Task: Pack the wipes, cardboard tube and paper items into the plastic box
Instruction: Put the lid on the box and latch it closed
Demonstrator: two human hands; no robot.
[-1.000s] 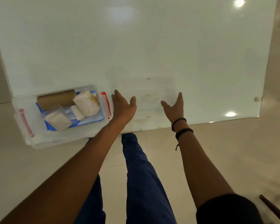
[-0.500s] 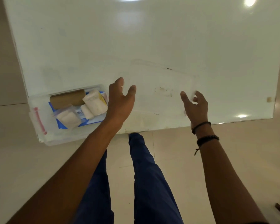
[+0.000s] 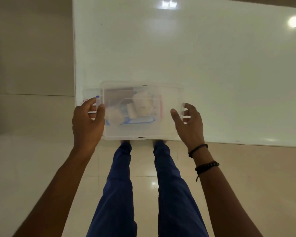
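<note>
A clear plastic lid (image 3: pixel 171 93) is held flat between my two hands, over the clear plastic box (image 3: pixel 88 93) at the table's front left corner. My left hand (image 3: pixel 87 124) grips the lid's left edge and my right hand (image 3: pixel 189 124) grips its right edge. Through the lid I see, blurred, the brown cardboard tube (image 3: pixel 118 92), white paper rolls (image 3: pixel 143 104) and a blue wipes pack (image 3: pixel 140 120) inside the box. The lid sits shifted to the right of the box, so the box's left end sticks out past it.
The white table (image 3: pixel 195 57) stretches far and right of the box. Its front edge runs just below the lid. My legs in blue trousers (image 3: pixel 120 185) stand on the beige tiled floor (image 3: pixel 24 168) below.
Both hands, empty and spread over the table before, have closed on the clear lid and carried it left over the box. My view has shifted left, so the box is now in the middle.
</note>
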